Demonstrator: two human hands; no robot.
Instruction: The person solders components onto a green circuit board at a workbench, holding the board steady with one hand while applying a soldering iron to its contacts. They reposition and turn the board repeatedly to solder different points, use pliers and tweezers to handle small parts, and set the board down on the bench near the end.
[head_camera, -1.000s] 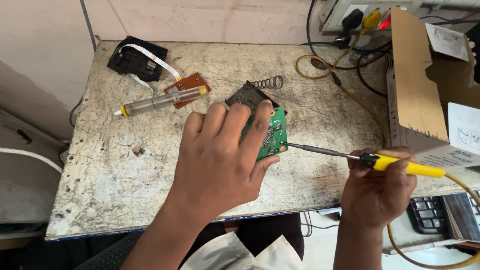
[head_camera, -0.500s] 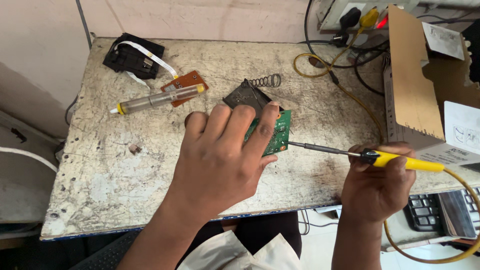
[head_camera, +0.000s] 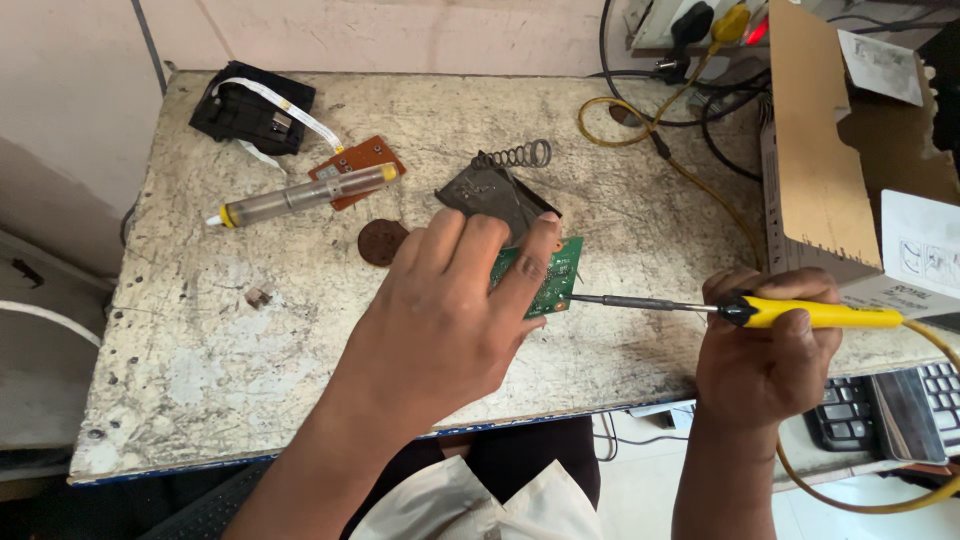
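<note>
A small green circuit board (head_camera: 548, 276) lies near the middle of the table (head_camera: 200, 350), mostly covered by the left hand (head_camera: 440, 320), whose fingers press on its top; only its right part shows. A soldering iron (head_camera: 760, 312) with a yellow handle and dark metal shaft lies nearly level in the right hand (head_camera: 765, 355), to the right of the board, its tip at the board's right edge.

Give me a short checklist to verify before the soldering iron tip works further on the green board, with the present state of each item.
1. Left hand holds the green circuit board: ok.
2. Right hand grips the yellow soldering iron: ok.
3. Iron tip at the board's edge: ok.
4. Fingers away from the tip: not ok, close.
5. Tip hot: cannot tell.
6. Yellow cable free of the board: ok.
</note>
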